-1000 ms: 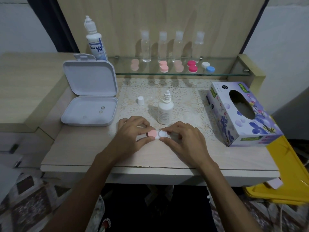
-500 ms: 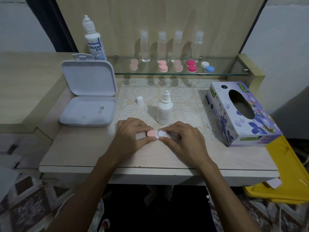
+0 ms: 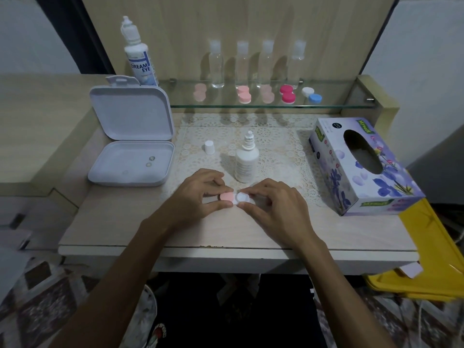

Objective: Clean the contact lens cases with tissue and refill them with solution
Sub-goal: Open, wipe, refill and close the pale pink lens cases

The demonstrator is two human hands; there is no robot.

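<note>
**Both hands pinch one lens case near the front of the table**

Nothing has shifted since the earlier frames: both hands stay on the same small case, and every item around them sits as before.

At 9 o'clock from the hands lies the white hinged box (image 3: 130, 162), lid upright, with two small round pieces in its tray; its right edge is near the left hand (image 3: 198, 197) but not touching. Behind it, at 11 o'clock, stands the large solution bottle (image 3: 137, 56). The left hand pinches the pink-capped side of the contact lens case (image 3: 234, 197) between thumb and fingers. The right hand (image 3: 273, 204) pinches the white side the same way; whether that cap is fully seated I cannot tell. The case is low over the table (image 3: 125, 229), well back from its front edge.

At 12 o'clock, just beyond the fingertips, stands the small uncapped bottle (image 3: 246, 162), its loose cap (image 3: 209, 147) at 11 o'clock on the lace mat (image 3: 281, 144). The glass shelf (image 3: 339, 102) behind carries more cases and four clear bottles. At 3 o'clock the tissue box (image 3: 356, 167) sits apart from the right hand, with bare tabletop between.
</note>
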